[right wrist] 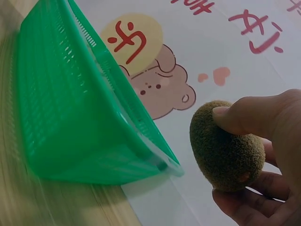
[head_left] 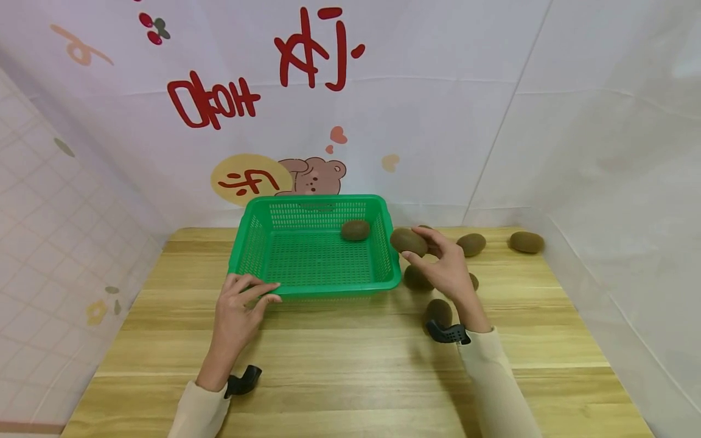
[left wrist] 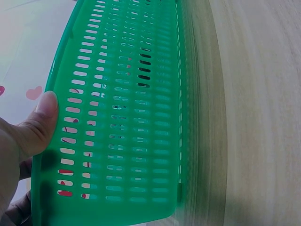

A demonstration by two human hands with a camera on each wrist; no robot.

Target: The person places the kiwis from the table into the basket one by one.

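A green plastic basket with slotted walls stands on the wooden table. My left hand grips its front left rim, the thumb on the outer wall and the fingers over the edge. Inside the basket, near its right back, lies one kiwifruit. Just outside the right rim, my right hand holds another brown, fuzzy kiwifruit between thumb and fingers, raised above the table. Beneath and behind this hand lie more kiwifruit, partly hidden by it.
Several loose kiwifruit are on the table's right side, including one at the far right, one by the back edge and one near the right wrist. A printed white cloth hangs close behind the basket.
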